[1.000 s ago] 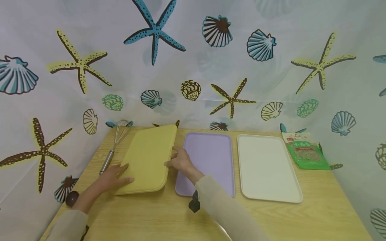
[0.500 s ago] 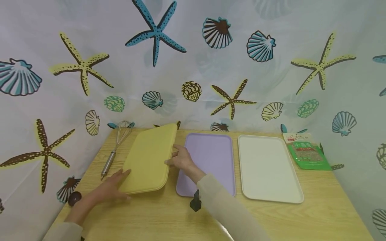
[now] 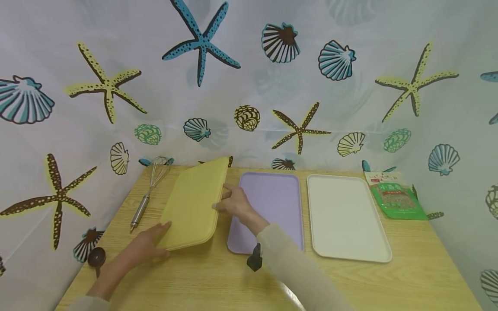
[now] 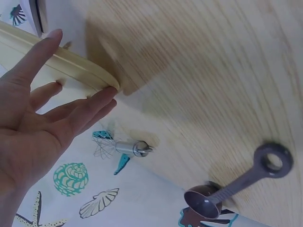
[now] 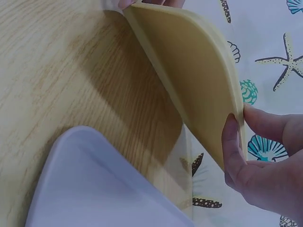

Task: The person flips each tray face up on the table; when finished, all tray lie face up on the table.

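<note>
A yellow tray (image 3: 192, 205) is tilted at the left of the table, its right edge raised off the wood. My right hand (image 3: 237, 203) holds that raised edge; in the right wrist view, thumb and fingers (image 5: 231, 135) pinch the rim from both sides. At the tray's lower left, my left hand (image 3: 144, 246) holds the corner between thumb and fingers. The left wrist view shows the tray's rim (image 4: 78, 68) passing between that thumb and the other fingers, which are fairly straight. A purple tray (image 3: 272, 207) lies flat beside it, partly covered by my right hand and forearm.
A white tray (image 3: 348, 218) lies to the right, with a green food packet (image 3: 397, 198) past it. At the left are a wire whisk (image 3: 145, 198) and a brown measuring scoop (image 3: 96, 257). A patterned curtain (image 3: 249, 86) hangs behind the table.
The yellow tray's right edge has risen slightly and its tilt has steepened. My left hand has shifted along its lower left corner. The scoop shows more fully beside my left wrist.
</note>
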### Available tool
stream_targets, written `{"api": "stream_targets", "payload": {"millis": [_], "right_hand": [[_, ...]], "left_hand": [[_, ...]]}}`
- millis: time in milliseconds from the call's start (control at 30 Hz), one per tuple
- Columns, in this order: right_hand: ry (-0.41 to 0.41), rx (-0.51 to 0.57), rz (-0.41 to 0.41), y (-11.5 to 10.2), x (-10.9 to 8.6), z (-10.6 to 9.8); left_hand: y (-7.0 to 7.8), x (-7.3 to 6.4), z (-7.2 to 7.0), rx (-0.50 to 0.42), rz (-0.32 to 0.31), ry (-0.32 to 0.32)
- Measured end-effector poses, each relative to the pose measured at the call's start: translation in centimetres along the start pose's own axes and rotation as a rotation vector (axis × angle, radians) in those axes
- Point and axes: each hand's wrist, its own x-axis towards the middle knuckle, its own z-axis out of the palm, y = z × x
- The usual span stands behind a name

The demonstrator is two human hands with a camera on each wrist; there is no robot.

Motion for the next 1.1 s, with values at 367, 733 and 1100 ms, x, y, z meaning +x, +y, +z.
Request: {"api": "stream_targets", "payload": {"millis": [367,733,1100], "right_hand": [[0.021,0.004,-0.023,-1.6,-0.4,-0.8],[0.013,0.176,-0.058,-3.6,-1.0,-0.8],[0.005,0.362,-0.054,-5.8,-1.6,0.0]], "left_hand": [[3.5,-0.8,1.0,-0.017,0.006,0.107],[8.5,-1.0,1.4,-0.093,0.056,0.217],[13.0,-0.9,0.6,-0.058,0.165,0.376]]}}
